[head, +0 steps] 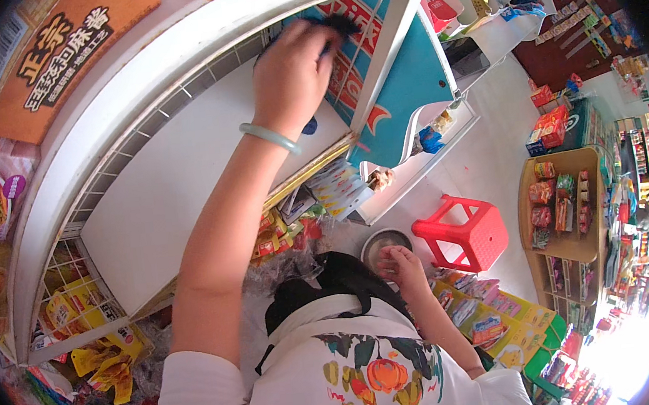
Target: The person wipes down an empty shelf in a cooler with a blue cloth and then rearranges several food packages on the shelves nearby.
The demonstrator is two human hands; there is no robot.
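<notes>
My left hand (pixel 293 72), with a pale green bangle (pixel 270 138) on its wrist, reaches over a white shelf board (pixel 155 182). It grips a dark, fuzzy-edged cloth or brush (pixel 342 24) at the board's far right end, beside a wire grid and a blue panel (pixel 407 91). A small dark blue thing (pixel 310 126) shows on the board, partly behind my wrist. Low by my body, my right hand (pixel 399 265) hangs with loosely bent fingers and nothing visible in it. Behind it, a round basin (pixel 387 242) stands lower down, partly covered by the hand.
A red plastic stool (pixel 469 233) stands on the pale floor to the right. Beyond it is a wooden display rack (pixel 562 205) with packets. Packaged goods (pixel 489 327) lie at my right side. Yellow packets (pixel 107 366) sit beyond the wire grid at left. The white frame (pixel 115 64) curves around the shelf.
</notes>
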